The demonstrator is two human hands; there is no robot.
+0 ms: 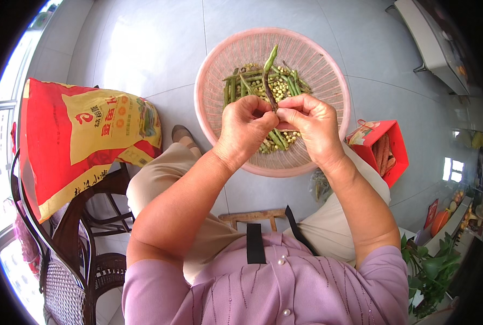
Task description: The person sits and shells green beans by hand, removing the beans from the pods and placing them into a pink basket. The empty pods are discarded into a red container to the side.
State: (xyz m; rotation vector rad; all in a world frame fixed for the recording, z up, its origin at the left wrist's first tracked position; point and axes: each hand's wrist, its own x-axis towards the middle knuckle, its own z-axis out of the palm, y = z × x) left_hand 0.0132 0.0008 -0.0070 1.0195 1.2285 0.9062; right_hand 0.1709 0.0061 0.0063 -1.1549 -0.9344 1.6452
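A long bean pod, green at the top and dark brown lower down, points up and away from me. My left hand pinches its lower end between thumb and fingers. Against it, my right hand grips the same end, the fingertips almost touching. Both hands are above a round pink plastic mesh basket on the floor between my legs. Inside the basket lie pale shelled beans and several green pods. My fingers hide the pod's tip and part of the basket's contents.
To the left, a red and yellow printed sack rests on a dark chair with woven parts. At the right stands a red box holding brown, elongated pieces. A clear plastic bag sits by my right leg. A leafy plant is at lower right.
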